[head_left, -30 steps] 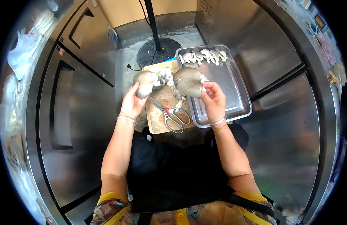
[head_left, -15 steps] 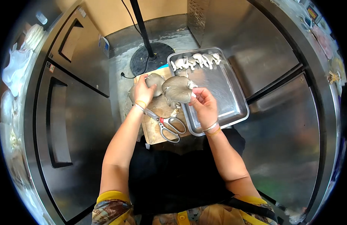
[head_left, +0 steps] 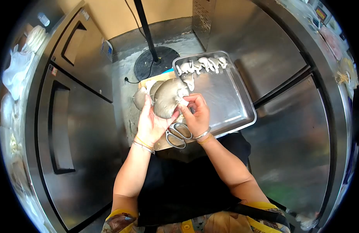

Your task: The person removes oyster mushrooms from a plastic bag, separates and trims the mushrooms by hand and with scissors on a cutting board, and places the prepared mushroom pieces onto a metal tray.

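Note:
A large grey-brown oyster mushroom (head_left: 168, 95) is held over the cutting board (head_left: 161, 145). My left hand (head_left: 152, 122) supports its cap from the left and below, with fingers around the edge. My right hand (head_left: 197, 112) pinches the pale stem end on the right side. More oyster mushrooms (head_left: 140, 98) lie on the board behind my left hand. Scissors (head_left: 178, 136) rest on the board below the hands, their blades hidden by my left hand. Right of the board is a metal tray (head_left: 222, 93) with a row of small mushroom pieces (head_left: 204, 64) along its far end.
A black stand with a round base (head_left: 158, 62) and a cord stands behind the board. Steel refrigerator doors rise on the left (head_left: 82, 143) and right (head_left: 292, 143). Plastic bags (head_left: 18, 73) sit on the left counter.
My left hand has left the mushrooms on the board and come to the large mushroom. My right hand has brought that mushroom left and nearer to me.

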Motion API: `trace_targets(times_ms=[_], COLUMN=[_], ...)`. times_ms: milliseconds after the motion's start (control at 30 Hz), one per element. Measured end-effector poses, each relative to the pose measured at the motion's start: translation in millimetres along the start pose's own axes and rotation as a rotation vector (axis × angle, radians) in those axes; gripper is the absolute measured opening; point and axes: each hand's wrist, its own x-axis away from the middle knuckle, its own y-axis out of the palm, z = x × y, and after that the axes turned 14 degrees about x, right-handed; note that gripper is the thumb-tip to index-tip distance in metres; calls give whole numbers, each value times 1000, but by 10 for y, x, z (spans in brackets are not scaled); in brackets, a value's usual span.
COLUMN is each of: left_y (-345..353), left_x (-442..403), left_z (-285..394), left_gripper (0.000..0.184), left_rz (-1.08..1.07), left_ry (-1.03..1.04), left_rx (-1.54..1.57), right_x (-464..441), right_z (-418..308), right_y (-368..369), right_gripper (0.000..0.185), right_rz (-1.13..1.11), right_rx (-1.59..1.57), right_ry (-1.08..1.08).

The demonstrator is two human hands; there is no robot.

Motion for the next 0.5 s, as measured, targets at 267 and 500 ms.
trace_targets(times_ms=[267, 500], left_y=[-212, -303], left_x=[122, 112], left_z=[111, -28], left_gripper=[29, 20], left_rz=[92, 51], left_ry=[293, 575], left_rx=[-187, -550], right_x=[128, 153], right_z=[-20, -123], right_y=[206, 298], right_gripper=[25, 25], right_rz=[-134, -250], right_rx=[29, -264], right_ry=[17, 375])
